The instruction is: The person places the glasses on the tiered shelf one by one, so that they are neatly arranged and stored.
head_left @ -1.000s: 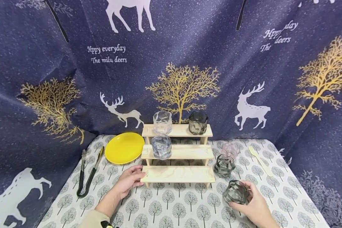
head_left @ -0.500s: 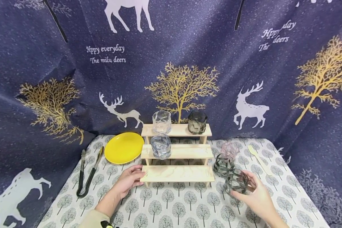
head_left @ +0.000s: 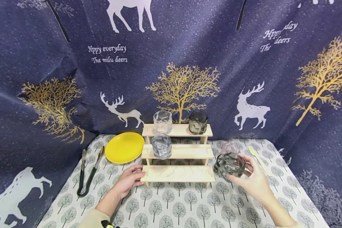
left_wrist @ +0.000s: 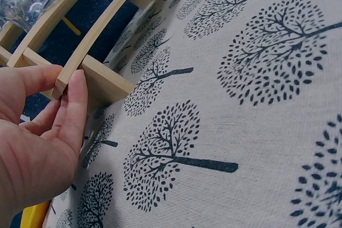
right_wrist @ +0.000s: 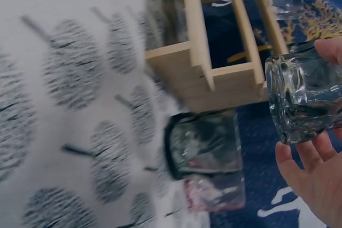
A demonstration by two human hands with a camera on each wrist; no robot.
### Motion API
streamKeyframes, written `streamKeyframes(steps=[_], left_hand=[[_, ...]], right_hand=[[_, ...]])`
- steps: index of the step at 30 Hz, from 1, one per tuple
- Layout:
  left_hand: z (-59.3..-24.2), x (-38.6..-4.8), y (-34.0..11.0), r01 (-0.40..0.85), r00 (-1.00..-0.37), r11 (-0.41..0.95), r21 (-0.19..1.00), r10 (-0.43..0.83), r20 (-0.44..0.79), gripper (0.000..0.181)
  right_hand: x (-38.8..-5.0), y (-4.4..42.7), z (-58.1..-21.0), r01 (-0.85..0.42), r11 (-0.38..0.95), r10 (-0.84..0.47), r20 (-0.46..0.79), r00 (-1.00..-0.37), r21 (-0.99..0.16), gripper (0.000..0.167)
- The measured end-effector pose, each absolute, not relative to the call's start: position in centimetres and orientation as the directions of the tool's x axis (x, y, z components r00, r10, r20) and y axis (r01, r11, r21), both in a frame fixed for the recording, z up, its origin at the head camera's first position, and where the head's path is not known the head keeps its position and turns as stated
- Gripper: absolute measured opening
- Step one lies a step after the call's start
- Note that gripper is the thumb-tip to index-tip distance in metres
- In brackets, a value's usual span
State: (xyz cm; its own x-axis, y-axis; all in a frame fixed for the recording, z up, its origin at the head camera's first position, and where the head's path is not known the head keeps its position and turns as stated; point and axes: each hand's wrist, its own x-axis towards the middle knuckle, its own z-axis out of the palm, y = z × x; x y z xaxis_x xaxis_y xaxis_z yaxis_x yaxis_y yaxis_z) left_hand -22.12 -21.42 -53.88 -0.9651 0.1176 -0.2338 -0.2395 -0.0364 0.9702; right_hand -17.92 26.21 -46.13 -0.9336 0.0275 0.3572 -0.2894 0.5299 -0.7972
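Note:
My left hand (head_left: 129, 179) pinches the left end of the bottom step of a three-tier wooden shelf (head_left: 178, 172); thumb and fingers clasp the board's edge in the left wrist view. In my right hand (head_left: 253, 180) is a smoky grey-green glass cup (right_wrist: 307, 92), held by its side. It overlaps a second grey-green glass cup (right_wrist: 206, 143) in the head view, while the right wrist view has them apart. A pale pink glass cup (head_left: 231, 148) sits just behind. On the middle step stands a bluish glass cup (head_left: 161, 147).
The top step bears a colourless glass cup (head_left: 162, 123) and a dark grey one (head_left: 198, 123). Black-handled tongs (head_left: 88, 177) and a yellow plate (head_left: 124, 148) lie left of the shelf. A cream fork (head_left: 259, 160) lies at the right. A dark curtain (head_left: 171, 41) hangs behind.
My right hand has carried its glass cup away from me, from the front right up to the other grey-green cup. The left hand keeps its grip on the shelf.

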Motion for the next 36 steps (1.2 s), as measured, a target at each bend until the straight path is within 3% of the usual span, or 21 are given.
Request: streamKeyframes(steps=[18, 36], left_hand=[[-53.8, -22.1, -21.4, -0.235, -0.967, -0.048, 0.971, 0.111, -0.229, 0.054], [-53.7, -22.1, -21.3, -0.24, -0.966, -0.052, 0.969, 0.113, -0.233, 0.056]], right_hand=[[-22.3, 20.8, -42.9, -0.329, 0.434, -0.024, 0.355, -0.935, -0.838, 0.082], [-25.4, 17.2, -43.8, -0.307, 0.37, -0.081, 0.299, -0.951, -0.877, 0.087]])
